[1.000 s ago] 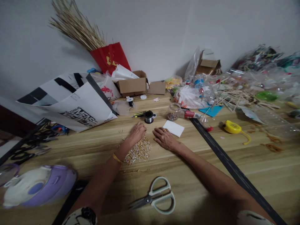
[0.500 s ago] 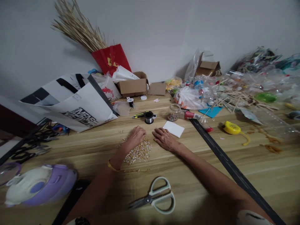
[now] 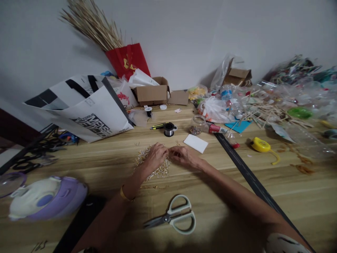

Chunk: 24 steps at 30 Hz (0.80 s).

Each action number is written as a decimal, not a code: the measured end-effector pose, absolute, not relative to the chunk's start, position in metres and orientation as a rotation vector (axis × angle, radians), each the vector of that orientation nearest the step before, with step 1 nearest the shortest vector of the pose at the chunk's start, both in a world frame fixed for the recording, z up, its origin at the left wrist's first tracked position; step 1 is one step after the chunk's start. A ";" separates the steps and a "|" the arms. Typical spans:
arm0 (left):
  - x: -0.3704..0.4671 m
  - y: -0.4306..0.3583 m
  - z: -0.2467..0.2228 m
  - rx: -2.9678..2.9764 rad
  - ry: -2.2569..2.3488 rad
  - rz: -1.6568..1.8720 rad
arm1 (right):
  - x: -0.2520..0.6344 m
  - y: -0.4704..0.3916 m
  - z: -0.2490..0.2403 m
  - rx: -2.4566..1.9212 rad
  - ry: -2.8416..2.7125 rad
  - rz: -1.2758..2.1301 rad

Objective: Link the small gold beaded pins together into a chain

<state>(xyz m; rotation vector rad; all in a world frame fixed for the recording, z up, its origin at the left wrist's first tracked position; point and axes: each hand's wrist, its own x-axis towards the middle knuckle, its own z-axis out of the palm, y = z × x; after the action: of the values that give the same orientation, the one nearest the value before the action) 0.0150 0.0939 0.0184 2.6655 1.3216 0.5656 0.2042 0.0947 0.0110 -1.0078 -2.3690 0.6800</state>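
Note:
On the wooden table lies a pile of small gold and clear pieces [image 3: 161,171]. My left hand [image 3: 157,156] is over the pile with its fingers pinched together. Beside it, my right hand [image 3: 183,156] has curled fingers whose tips nearly meet those of my left hand. Whatever lies between the fingertips is too small to make out. A few tiny gold bits [image 3: 178,143] sit just beyond my right hand. A thin gold chain [image 3: 154,187] lies in front of the pile, and scissors [image 3: 171,217] with pale handles rest nearer to me.
A wire spool [image 3: 169,130], a yellow cutter [image 3: 158,125], a glass jar [image 3: 197,125] and a white card [image 3: 196,143] lie beyond my hands. A white bag [image 3: 97,112] stands left. At right are a tape measure [image 3: 261,144] and heaped plastic bottles.
My right hand was lying flat with its fingers spread; its fingers have curled and moved in beside my left hand. Small gold bits now show beyond it. The view has shifted slightly.

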 end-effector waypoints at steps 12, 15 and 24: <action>0.016 0.064 0.025 2.526 1.306 0.656 | 0.196 0.068 0.016 -1.052 -2.356 0.548; 0.012 0.056 0.019 2.505 1.307 0.677 | 0.193 0.059 0.011 -1.063 -2.411 0.471; 0.004 0.030 0.011 2.444 1.282 0.678 | 0.187 0.033 0.011 -1.040 -2.577 0.161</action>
<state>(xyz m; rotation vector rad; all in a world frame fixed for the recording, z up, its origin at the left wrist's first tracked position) 0.0042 0.0303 0.0106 2.4437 1.2823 0.6779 0.1866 0.0331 0.0111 -1.0403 -2.5771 0.1610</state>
